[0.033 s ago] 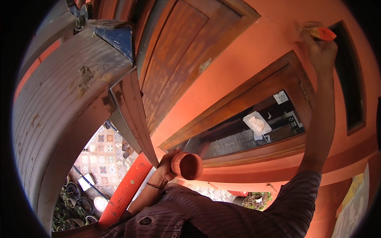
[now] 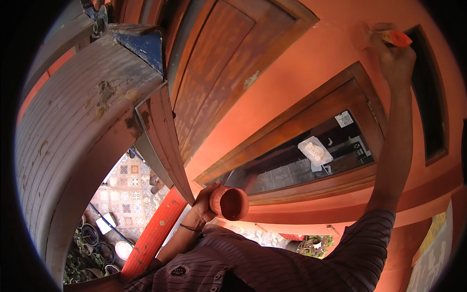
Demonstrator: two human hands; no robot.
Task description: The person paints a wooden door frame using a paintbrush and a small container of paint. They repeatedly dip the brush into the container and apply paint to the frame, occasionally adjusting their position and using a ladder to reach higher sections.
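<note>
High at the right, my right hand (image 2: pixel 398 61) is closed round a paintbrush (image 2: pixel 396 38) with a red-and-yellow handle. The brush's working end is at the orange wall (image 2: pixel 335 36), beside a dark narrow window (image 2: pixel 428 97); the fingers partly hide it. Low in the middle, my left hand (image 2: pixel 206 204) grips an orange-stained cup (image 2: pixel 232 203) by its side. The cup's mouth faces the view, and its inside looks dark reddish. Between the two hands lies a wood-framed glass window (image 2: pixel 311 155) with a pale sticker on its pane.
A large grey ribbed ladder-like step (image 2: pixel 73 112) with a blue corner piece (image 2: pixel 143 48) fills the left. A red-orange rail (image 2: pixel 154 231) runs beside my left forearm. Below are patterned floor tiles (image 2: pixel 129 194) and potted plants (image 2: pixel 92 253). A wooden door (image 2: pixel 219 53) stands beyond.
My right hand and the paintbrush have shifted slightly, with the handle a little higher and the wrist a little to the right. My left hand and the cup have stayed in place.
</note>
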